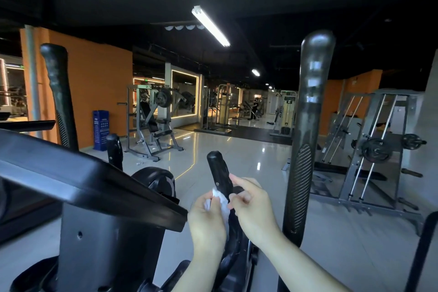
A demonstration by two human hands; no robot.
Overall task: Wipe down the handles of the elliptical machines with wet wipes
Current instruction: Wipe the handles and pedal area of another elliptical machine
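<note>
Two hands: both at work on the short grip (218, 174), low centre of the head view.
Left hand (206, 219): fingers pinched on the wipe (219, 200); we judge it presses the cloth to the grip's left side to rub it.
Right hand (252, 205): fingers curled against the grip's right side, forefinger raised along it; we judge it steadies the bar against the rubbing.
Wipe: white, crumpled, between the left fingers and the grip, partly hidden by both hands.
Progress: we cannot tell which handles are done; the tall handle (305, 130) at right and the far handle (60, 97) at left carry no wipe now.
Surroundings: console (83, 173) juts across from the left, close to the left hand; second short grip (114, 149) behind it.
Obstruction: the console edge crowds the left wrist; the tall handle stands just right of the right forearm.
Beyond: weight machine (154, 123), blue bin (100, 130), rack (374, 147), glossy floor (232, 149).
</note>
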